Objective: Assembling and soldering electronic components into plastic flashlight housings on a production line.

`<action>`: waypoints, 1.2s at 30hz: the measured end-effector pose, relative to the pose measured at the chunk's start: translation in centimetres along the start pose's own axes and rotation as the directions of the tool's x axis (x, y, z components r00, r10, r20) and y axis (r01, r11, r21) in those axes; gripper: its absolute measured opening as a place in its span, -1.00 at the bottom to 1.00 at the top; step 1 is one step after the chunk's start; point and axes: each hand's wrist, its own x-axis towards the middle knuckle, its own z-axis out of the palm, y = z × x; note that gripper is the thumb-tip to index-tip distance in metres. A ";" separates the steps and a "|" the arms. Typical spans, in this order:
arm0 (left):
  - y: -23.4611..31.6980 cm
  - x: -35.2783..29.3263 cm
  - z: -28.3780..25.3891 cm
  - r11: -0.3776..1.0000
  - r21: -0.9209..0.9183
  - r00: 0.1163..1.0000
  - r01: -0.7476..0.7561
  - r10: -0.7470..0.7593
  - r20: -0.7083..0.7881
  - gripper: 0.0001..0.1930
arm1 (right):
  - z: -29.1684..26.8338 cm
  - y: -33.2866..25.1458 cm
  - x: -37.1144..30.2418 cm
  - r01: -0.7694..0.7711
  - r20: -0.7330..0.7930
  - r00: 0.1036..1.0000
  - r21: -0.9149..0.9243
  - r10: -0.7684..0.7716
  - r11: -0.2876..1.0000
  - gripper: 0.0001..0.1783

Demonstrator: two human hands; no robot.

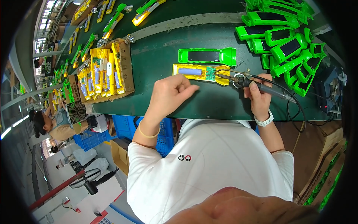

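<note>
My right hand [259, 95] is closed around the dark handle of a soldering iron [274, 90]. The iron's tip points left, at the right end of a yellow housing half [203, 77]. In that housing lie a lavender battery cell [190, 71], a small green circuit board [210, 73] and thin wires; a round lamp head [238, 81] sits by its right end, partly hidden by the iron. My left hand [169, 95] is at the housing's near left edge, fingers curled in; anything inside them is hidden. Just beyond lies a green housing half with a dark panel [203, 56].
Green housings [287, 48] are piled at the far right. To the left stands a cardboard box [127, 71] of yellow housings. A blue soldering station [329, 91] sits at the right edge, its cable looping nearby. A co-worker [56, 125] is at the far left.
</note>
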 end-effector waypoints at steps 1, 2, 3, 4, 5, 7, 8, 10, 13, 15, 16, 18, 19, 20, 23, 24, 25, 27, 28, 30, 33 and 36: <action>0.0 0.0 0.0 0.959 -0.265 0.992 0.100 -0.074 0.106 -0.85 | 0.0 0.1 0.0 0.017 0.005 1.000 -0.001 -0.017 1.000 -0.73; 0.0 0.2 0.5 0.923 -0.366 0.989 0.122 -0.082 0.123 -0.84 | 0.0 0.1 0.0 0.035 0.012 0.999 -0.002 -0.035 0.999 -0.73; -0.4 0.6 1.1 0.923 -0.366 0.989 0.123 -0.083 0.123 -0.84 | 0.0 0.2 0.0 0.034 0.012 0.999 -0.002 -0.034 0.999 -0.73; -1.0 1.0 1.9 0.953 -0.279 0.993 -0.116 0.114 -0.023 -0.86 | -0.1 0.3 0.0 0.028 0.012 1.000 -0.003 -0.028 1.000 -0.73; -1.5 1.5 2.4 0.927 -0.160 0.937 -0.341 0.320 -0.144 -0.88 | -0.1 0.3 0.0 0.022 0.009 1.000 -0.006 -0.022 1.000 -0.73; -1.9 2.1 3.1 0.898 -0.025 0.889 -0.440 0.432 -0.150 -0.89 | -0.2 0.2 0.0 0.015 0.002 1.000 -0.005 -0.015 1.000 -0.73; -2.2 2.4 3.8 0.869 0.017 0.853 -0.495 0.490 -0.179 -0.87 | -0.2 0.2 0.0 0.008 -0.004 1.000 -0.002 -0.008 1.000 -0.73; -2.4 2.5 4.1 0.836 0.060 0.813 -0.546 0.546 -0.204 -0.85 | -0.1 0.2 0.1 0.021 -0.012 1.000 0.001 -0.021 1.000 -0.74; -2.1 2.7 3.9 0.799 0.153 0.786 -0.581 0.600 -0.149 -0.83 | -0.1 0.3 0.1 0.028 -0.015 1.000 0.007 -0.028 1.000 -0.74; -1.9 2.8 3.7 0.773 0.185 0.768 -0.607 0.630 -0.113 -0.78 | -0.1 0.4 0.1 0.021 -0.010 1.000 0.008 -0.021 1.000 -0.74; -1.8 2.8 3.6 0.774 0.185 0.769 -0.606 0.629 -0.113 -0.78 | -0.2 0.4 0.1 0.017 0.005 1.000 0.002 -0.017 1.000 -0.74; -1.6 2.9 3.3 0.759 0.213 0.770 -0.615 0.636 -0.042 -0.76 | -0.2 0.5 0.1 0.013 0.020 1.000 -0.005 -0.013 1.000 -0.73; -1.5 3.0 3.2 0.759 0.212 0.771 -0.615 0.636 -0.042 -0.76 | -0.2 0.5 0.1 0.013 0.030 0.999 -0.012 -0.013 1.000 -0.73; -1.5 3.0 3.1 0.754 0.217 0.769 -0.620 0.639 -0.024 -0.77 | -0.2 0.5 0.1 0.014 0.040 0.999 -0.019 -0.013 1.000 -0.74; -1.2 3.1 2.9 0.755 0.212 0.774 -0.620 0.634 0.004 -0.84 | -0.1 0.4 0.1 -0.009 0.061 0.998 -0.054 0.013 0.998 -0.74; -1.1 3.1 2.8 0.763 0.203 0.781 -0.613 0.624 0.013 -0.90 | 0.1 0.4 0.1 -0.008 0.060 0.998 -0.054 0.012 0.998 -0.74; -1.0 3.1 2.8 0.762 0.203 0.780 -0.615 0.625 0.014 -0.90 | 0.4 0.4 0.1 -0.018 0.045 0.999 -0.048 0.020 0.999 -0.74; -1.0 3.2 2.8 0.761 0.212 0.782 -0.613 0.624 0.022 -0.89 | 0.5 0.5 0.2 -0.035 0.013 0.999 -0.060 0.035 0.998 -0.75; -1.0 3.2 2.8 0.760 0.213 0.781 -0.614 0.624 0.022 -0.89 | 0.4 0.4 0.2 -0.034 0.013 0.999 -0.061 0.035 0.998 -0.75; -1.2 3.2 2.9 0.758 0.216 0.778 -0.616 0.628 0.018 -0.78 | 0.2 0.4 0.1 0.004 0.023 1.000 -0.069 -0.002 0.998 -0.75; -1.2 3.2 3.0 0.760 0.215 0.779 -0.613 0.627 0.008 -0.79 | -0.1 -0.1 0.1 0.022 -0.073 0.997 0.027 -0.020 0.999 -0.76; -0.9 3.2 3.0 0.785 0.183 0.801 -0.591 0.599 0.015 -0.90 | -0.6 0.0 0.0 0.042 -0.173 0.985 0.098 -0.025 0.994 -0.76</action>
